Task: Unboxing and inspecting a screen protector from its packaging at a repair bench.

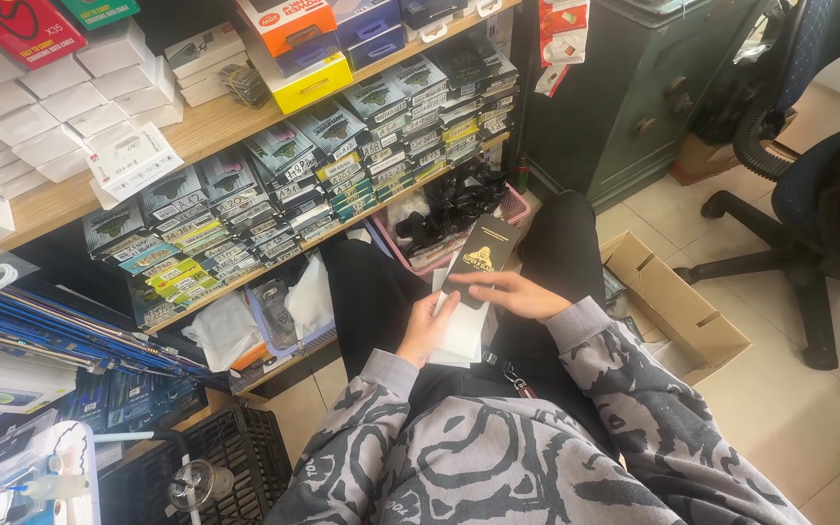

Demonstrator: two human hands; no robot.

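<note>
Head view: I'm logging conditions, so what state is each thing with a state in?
black flat package: held over the lap, shut
white sheet: under the package, held
left hand: fingers on the white sheet
right hand: fingers on the black flat package
cardboard box: open, on the floor
office chair: unoccupied

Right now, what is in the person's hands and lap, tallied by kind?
Black packet: 1
White packets: stack, count cannot be told
Left hand: 1, under the stack
Right hand: 1, on the black packet
Total told: 1 packet, 2 hands
</note>
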